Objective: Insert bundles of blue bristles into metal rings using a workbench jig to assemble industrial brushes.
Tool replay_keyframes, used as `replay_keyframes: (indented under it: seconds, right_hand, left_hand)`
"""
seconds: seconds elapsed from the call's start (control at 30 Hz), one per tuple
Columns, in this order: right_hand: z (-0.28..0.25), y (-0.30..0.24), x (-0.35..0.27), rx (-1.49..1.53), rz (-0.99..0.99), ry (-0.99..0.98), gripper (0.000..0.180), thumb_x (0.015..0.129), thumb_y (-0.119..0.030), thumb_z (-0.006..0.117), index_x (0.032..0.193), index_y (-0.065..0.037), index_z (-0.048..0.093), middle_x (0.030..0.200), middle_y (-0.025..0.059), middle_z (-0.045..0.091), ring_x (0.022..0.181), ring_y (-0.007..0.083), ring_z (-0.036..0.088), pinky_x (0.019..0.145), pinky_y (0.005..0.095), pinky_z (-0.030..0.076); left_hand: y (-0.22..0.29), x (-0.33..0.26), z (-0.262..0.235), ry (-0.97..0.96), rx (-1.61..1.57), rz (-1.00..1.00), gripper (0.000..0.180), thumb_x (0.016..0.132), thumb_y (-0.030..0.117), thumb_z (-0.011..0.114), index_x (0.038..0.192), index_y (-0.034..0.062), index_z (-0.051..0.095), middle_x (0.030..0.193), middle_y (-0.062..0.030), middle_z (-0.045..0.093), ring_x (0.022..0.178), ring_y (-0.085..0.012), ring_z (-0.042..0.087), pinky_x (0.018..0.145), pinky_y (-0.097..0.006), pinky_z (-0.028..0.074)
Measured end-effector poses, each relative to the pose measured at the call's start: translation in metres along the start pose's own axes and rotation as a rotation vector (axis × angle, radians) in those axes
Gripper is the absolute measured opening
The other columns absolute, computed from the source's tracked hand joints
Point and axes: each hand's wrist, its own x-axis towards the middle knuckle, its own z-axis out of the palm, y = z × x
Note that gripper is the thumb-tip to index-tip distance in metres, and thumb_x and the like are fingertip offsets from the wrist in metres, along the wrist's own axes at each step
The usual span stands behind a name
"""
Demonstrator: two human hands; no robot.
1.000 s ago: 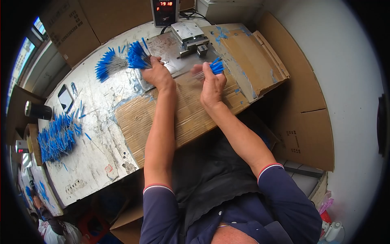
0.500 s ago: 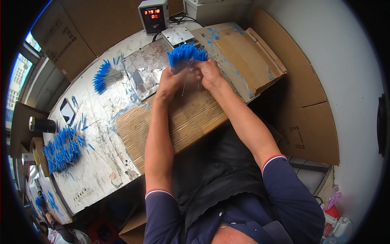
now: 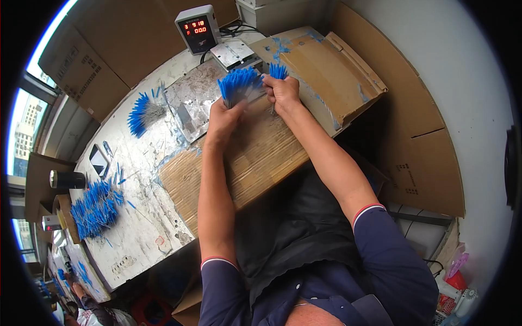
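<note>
My left hand point(image 3: 224, 120) is closed round the lower part of a large bunch of thin grey pieces with blue ends point(image 3: 238, 86), the blue ends fanning upward. My right hand point(image 3: 284, 92), also closed, grips a smaller bunch of the same pieces point(image 3: 278, 70); their grey tails stick out below the fist. A gap separates the two bunches. Both hands are above a flat brown cardboard piece point(image 3: 239, 163) at the table's near edge. Some fingers are hidden behind the bunches, and the left fingertips are blurred.
On the white worktable point(image 3: 147, 206) lie a fanned pile of blue-ended pieces point(image 3: 142, 115) and a larger heap point(image 3: 97, 209). A phone point(image 3: 99, 161) and dark cylinder point(image 3: 67, 180) are at left. Behind stand a red-digit display point(image 3: 198, 30), metal scale point(image 3: 234, 54) and cardboard box point(image 3: 331, 76).
My right hand has drawn apart from the left with a smaller bunch in it. The large bunch stays in my left hand. The digits on the display differ, and the view has shifted slightly.
</note>
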Motion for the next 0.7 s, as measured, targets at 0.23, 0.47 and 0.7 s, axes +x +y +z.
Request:
replay_keyframes:
  seconds: [0.23,0.47,0.7]
  right_hand:
    - [0.006,0.012,0.002,-0.086,-0.054,0.010,0.018,0.085,-0.014,0.077,0.083,-0.004,0.062,0.071,0.0038,0.063,0.048,0.0055,0.047,0.039,0.0215,0.031]
    - [0.002,0.022,-0.010,-0.054,-0.272,-0.066,0.017,0.090,-0.020,0.072,0.088,-0.004,0.064,0.070,0.0021,0.063,0.050,0.0048,0.050,0.041,0.0219,0.036]
    - [0.002,0.021,-0.014,-0.136,-0.309,-0.062,0.017,0.090,-0.022,0.071,0.092,-0.006,0.064,0.073,0.0000,0.063,0.053,0.0037,0.050,0.042,0.0209,0.036]
  left_hand:
    - [0.012,-0.009,-0.004,0.139,0.034,-0.060,0.006,0.092,0.009,0.068,0.093,0.0035,0.068,0.074,-0.0007,0.066,0.057,-0.0062,0.052,0.051,-0.024,0.040]
    - [0.010,-0.005,-0.005,0.217,0.068,-0.085,0.009,0.091,0.011,0.070,0.092,0.0020,0.068,0.076,-0.0034,0.069,0.059,-0.0074,0.054,0.054,-0.027,0.044]
    - [-0.001,-0.003,-0.003,0.367,0.623,0.149,0.016,0.084,0.013,0.073,0.096,0.0026,0.071,0.081,-0.0175,0.072,0.073,-0.0314,0.070,0.071,-0.040,0.052]
